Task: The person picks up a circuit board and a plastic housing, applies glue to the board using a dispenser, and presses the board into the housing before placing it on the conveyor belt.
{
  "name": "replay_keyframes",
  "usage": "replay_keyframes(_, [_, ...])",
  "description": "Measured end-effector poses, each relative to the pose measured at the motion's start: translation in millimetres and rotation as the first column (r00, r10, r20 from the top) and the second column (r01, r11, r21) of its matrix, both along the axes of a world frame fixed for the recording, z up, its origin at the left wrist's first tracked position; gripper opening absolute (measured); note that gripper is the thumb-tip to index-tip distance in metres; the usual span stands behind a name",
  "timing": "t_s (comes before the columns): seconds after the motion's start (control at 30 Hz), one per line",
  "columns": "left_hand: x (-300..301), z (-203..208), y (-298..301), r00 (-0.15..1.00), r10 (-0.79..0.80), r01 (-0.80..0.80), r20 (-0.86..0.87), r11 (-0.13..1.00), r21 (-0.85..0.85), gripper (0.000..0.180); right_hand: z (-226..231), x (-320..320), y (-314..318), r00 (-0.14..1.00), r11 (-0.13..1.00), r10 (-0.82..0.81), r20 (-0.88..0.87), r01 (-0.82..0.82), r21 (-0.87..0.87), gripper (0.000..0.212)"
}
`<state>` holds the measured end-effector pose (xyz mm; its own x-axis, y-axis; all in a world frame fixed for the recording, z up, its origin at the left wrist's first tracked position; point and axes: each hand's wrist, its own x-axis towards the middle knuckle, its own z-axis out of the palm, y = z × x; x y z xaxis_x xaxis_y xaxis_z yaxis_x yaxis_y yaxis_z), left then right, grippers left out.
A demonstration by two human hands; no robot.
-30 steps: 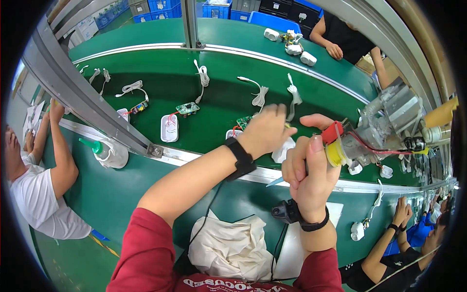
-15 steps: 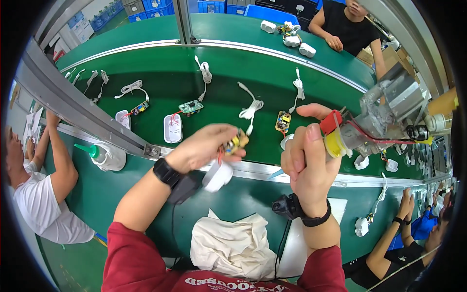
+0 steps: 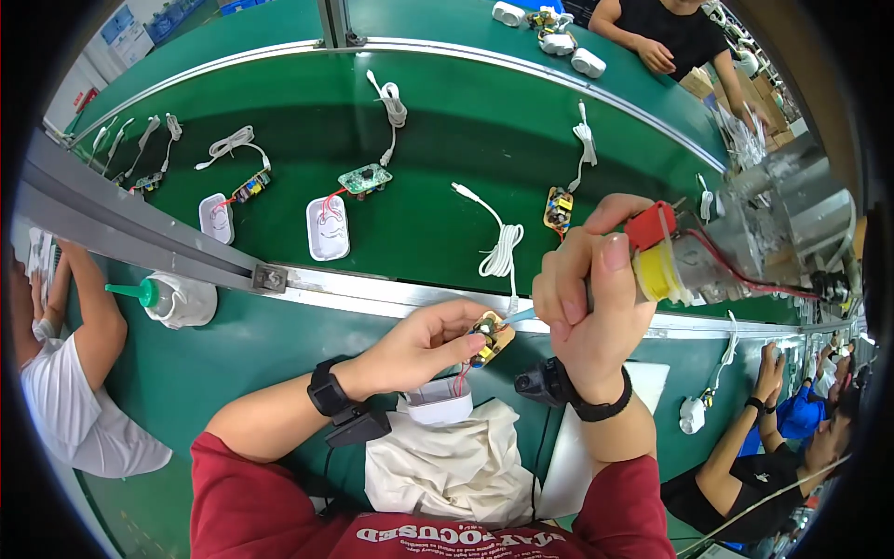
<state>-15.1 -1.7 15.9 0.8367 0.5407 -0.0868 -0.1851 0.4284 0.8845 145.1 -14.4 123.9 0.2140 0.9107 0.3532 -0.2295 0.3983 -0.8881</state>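
Green conveyor belt (image 3: 438, 121) noted carrying spaced white housings, circuit boards and coiled cables, laid apart presumably for picking in turn. White cloth (image 3: 456, 461) spread at the near edge, likely as padding. Right hand (image 3: 596, 307) found clenched around the grip of a suspended power tool (image 3: 694, 265), hung within easy reach. Left hand (image 3: 424, 345) found pinching a small yellow circuit board (image 3: 491, 334), raised off the table toward the tool tip, just above a white housing (image 3: 438, 405).
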Motion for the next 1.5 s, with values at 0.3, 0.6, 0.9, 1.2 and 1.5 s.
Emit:
replay_keyframes(0.3, [1.4, 7.2, -2.9, 0.998, -0.010, 0.013, 0.064, 0.999, -0.040, 0.035, 3.8, -1.3, -3.4, 0.999, 0.999, 0.036, 0.024, -0.035, -0.014, 0.026])
replay_keyframes(0.6, [4.2, 11.4, -2.4, 0.997, -0.011, 0.015, 0.076, 0.999, -0.051, 0.036, 3.6, -0.4, -3.8, 0.998, 0.997, 0.056, -0.003, -0.056, -0.045, 0.024])
replay_keyframes(0.9, [4.7, 8.5, -2.9, 0.997, -0.022, 0.026, 0.077, 0.999, -0.047, 0.038, 6.5, -0.9, -3.9, 0.999, 0.997, 0.042, -0.022, -0.044, -0.067, 0.023])
replay_keyframes(1.2, [3.1, 9.0, -1.6, 0.997, -0.035, 0.037, 0.064, 0.999, -0.035, 0.037, 8.2, -2.2, -3.2, 1.000, 0.998, 0.012, -0.022, -0.013, -0.060, 0.024])
replay_keyframes(1.5, [1.8, 4.3, -3.2, 0.998, -0.019, 0.019, 0.060, 1.000, 0.011, 0.036, 5.7, -3.1, -5.1, 1.000, 0.996, 0.030, -0.002, -0.030, -0.079, 0.023])
